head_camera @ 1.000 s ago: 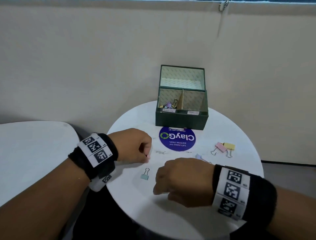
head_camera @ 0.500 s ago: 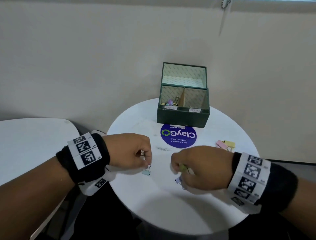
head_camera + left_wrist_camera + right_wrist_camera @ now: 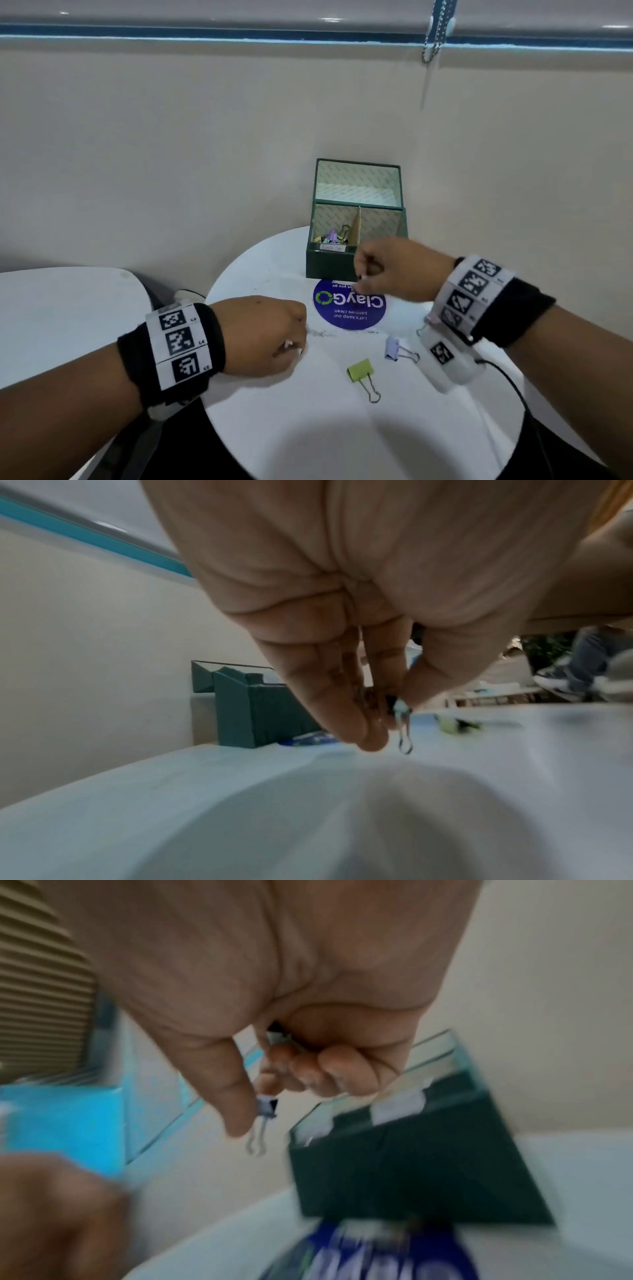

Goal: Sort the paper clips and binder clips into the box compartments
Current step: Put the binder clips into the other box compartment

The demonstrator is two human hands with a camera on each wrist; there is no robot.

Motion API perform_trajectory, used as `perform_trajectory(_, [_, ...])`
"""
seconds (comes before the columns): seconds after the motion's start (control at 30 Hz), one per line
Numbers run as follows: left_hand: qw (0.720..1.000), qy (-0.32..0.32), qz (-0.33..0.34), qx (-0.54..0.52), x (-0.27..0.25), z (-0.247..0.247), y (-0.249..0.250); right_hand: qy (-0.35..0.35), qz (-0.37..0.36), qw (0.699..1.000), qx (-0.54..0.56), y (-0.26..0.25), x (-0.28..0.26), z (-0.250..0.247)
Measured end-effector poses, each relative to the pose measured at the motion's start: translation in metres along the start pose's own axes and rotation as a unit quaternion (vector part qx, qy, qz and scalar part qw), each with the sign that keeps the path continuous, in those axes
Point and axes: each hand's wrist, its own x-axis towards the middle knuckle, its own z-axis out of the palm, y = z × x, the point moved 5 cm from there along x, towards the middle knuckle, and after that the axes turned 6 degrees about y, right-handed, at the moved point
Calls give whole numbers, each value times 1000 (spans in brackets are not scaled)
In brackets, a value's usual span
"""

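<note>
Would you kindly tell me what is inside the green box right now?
The green box has binder clips in its left compartment. The right hand covers the right compartment's floor, so its contents stay unseen.

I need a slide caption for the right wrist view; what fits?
Right hand pinching a small binder clip while nearing the green box.

We held our left hand [image 3: 270, 337] low over the table edge, knuckles up, fingers curled down, with the fingertips [image 3: 369, 739] pinched against the thumb on a small binder clip [image 3: 402, 723]. Our right hand [image 3: 394, 269] was raised and extended forward, also knuckles up and loosely fisted; its thumb [image 3: 236, 1110] pressed a bluish binder clip [image 3: 267, 1107] against the curled fingers. Both forearms entered from the lower corners, each wrist wrapped in a black band with printed markers.
</note>
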Motion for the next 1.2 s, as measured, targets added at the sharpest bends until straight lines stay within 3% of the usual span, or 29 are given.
perform_trajectory(0.13, [990,133,-35,-43,38,-47,-20,159,78,982,68,18,50,-40])
perform_trajectory(0.2, [978,189,-82,-46,62,-71,-31,184,100,974,82,17,69,-41])
perform_trajectory(0.27, [966,214,-137,-48,84,-88,-39,164,109,976,98,13,82,-34])
perform_trajectory(0.43, [964,163,-210,-17,129,-99,-51,77,112,977,163,12,92,-30])
perform_trajectory(0.53, [967,122,-221,-18,139,-86,-56,136,82,982,96,20,72,-44])
perform_trajectory(0.63, [964,155,-216,-35,129,-77,-52,148,57,984,82,38,32,-45])
perform_trajectory(0.73, [969,191,-148,-48,109,-66,-31,112,66,991,41,71,-8,-34])
perform_trajectory(0.8, [980,149,-108,-79,93,-52,-12,90,93,992,6,96,-31,-26])
perform_trajectory(0.9, [992,31,-63,-106,71,-25,18,30,126,990,-46,123,-54,-14])
perform_trajectory(1.03, [990,-95,-39,-98,58,3,42,-20,156,984,-83,137,-64,0])
perform_trajectory(1.2, [995,-73,-43,-57,64,18,44,-28,176,978,-106,137,-64,16])
